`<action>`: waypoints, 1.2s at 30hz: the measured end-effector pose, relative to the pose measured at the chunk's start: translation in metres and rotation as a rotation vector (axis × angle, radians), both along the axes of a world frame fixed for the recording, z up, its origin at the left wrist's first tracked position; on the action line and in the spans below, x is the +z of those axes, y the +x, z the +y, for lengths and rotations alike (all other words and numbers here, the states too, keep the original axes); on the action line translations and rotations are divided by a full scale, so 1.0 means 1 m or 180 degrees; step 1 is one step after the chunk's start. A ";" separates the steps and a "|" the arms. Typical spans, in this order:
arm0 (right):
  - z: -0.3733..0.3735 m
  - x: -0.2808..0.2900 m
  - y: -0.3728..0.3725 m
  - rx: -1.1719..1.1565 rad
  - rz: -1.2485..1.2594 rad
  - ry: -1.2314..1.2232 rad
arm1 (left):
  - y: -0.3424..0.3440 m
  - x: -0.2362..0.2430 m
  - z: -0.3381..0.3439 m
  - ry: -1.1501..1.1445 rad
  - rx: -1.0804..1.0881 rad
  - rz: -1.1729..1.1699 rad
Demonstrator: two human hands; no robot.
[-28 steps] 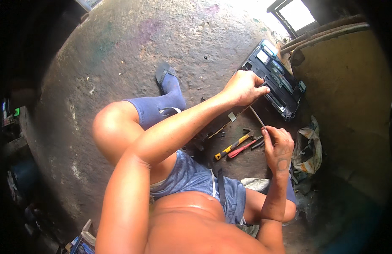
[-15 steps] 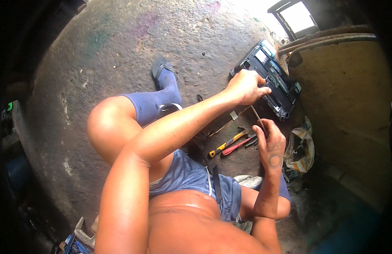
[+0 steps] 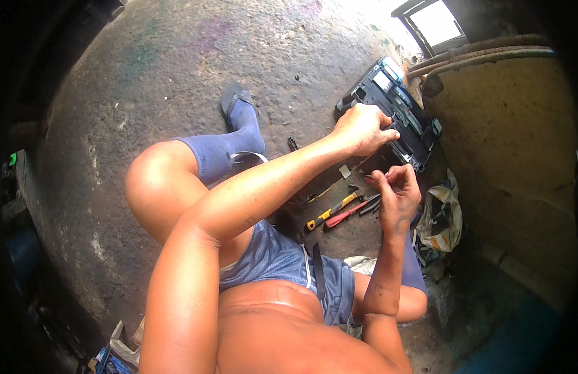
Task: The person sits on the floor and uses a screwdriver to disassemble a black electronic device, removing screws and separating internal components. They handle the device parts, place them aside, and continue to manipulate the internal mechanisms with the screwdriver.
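My left hand (image 3: 364, 129) reaches across to the black plastic device (image 3: 417, 149), which looks like an opened machine casing with teal parts. Its fingers are curled at the near side of the casing; whatever they hold is hidden. Closer to me, my right hand (image 3: 398, 193) is raised with thumb and fingers pinched together, and what is between them cannot be made out. Below the hands, on the floor, lie a yellow-and-black handled hammer (image 3: 329, 213) and a red-handled tool (image 3: 346, 215), with dark-handled tools (image 3: 370, 206) beside them.
A whitish crumpled sack (image 3: 440, 218) stands right of my right hand, by the tan panel (image 3: 507, 137). Pipes (image 3: 482, 56) run along the panel's top. My bent leg with a blue sock (image 3: 220, 149) is on the left. A small pale piece (image 3: 344, 171) lies on the rough floor (image 3: 152, 75).
My right hand has risen slightly and turned, its fingers drawing together. The thin rod that stuck out of it no longer shows clearly. My left hand stays almost in place.
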State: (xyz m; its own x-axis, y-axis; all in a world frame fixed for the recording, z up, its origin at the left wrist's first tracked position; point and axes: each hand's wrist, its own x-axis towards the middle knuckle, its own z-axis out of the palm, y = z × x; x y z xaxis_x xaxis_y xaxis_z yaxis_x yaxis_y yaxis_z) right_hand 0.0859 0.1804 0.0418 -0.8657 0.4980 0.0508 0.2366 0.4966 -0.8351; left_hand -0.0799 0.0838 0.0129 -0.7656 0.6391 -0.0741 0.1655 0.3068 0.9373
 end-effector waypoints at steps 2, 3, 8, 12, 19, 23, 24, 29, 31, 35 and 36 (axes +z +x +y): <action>-0.005 -0.004 -0.007 -0.0316 -0.0050 -0.0765 | -0.001 0.001 -0.001 -0.0043 -0.0068 -0.0044; -0.007 -0.006 -0.012 -0.0476 -0.0069 -0.1145 | -0.002 0.004 -0.001 -0.0079 -0.0116 -0.0085; -0.015 -0.014 -0.022 -0.0114 -0.0835 -0.0743 | -0.003 0.012 -0.002 -0.0229 -0.0247 -0.0386; -0.008 -0.007 -0.019 0.0082 -0.1008 -0.1573 | -0.011 0.004 -0.004 -0.0186 -0.0184 -0.0411; -0.004 0.002 -0.017 -0.0394 -0.1210 -0.2733 | -0.002 0.005 0.002 -0.0119 -0.0233 -0.0323; -0.015 0.011 -0.017 -0.0394 -0.1083 -0.2696 | -0.004 0.008 0.000 -0.0265 -0.0169 -0.0265; -0.014 0.011 -0.014 -0.0399 -0.1055 -0.2557 | -0.005 0.008 0.004 -0.0270 -0.0345 -0.0224; -0.027 0.012 0.002 -0.0595 -0.0623 -0.3113 | -0.004 0.010 0.001 -0.0106 -0.0291 -0.0191; -0.040 0.008 0.004 -0.0557 -0.0397 -0.3361 | -0.007 0.007 -0.001 -0.0186 -0.0270 -0.0024; -0.065 0.001 0.005 -0.0158 -0.0546 -0.3239 | -0.007 0.011 -0.004 -0.0494 -0.0309 0.0338; -0.066 0.001 0.005 -0.0130 -0.0543 -0.3287 | -0.009 0.019 -0.005 -0.0717 -0.0349 0.0502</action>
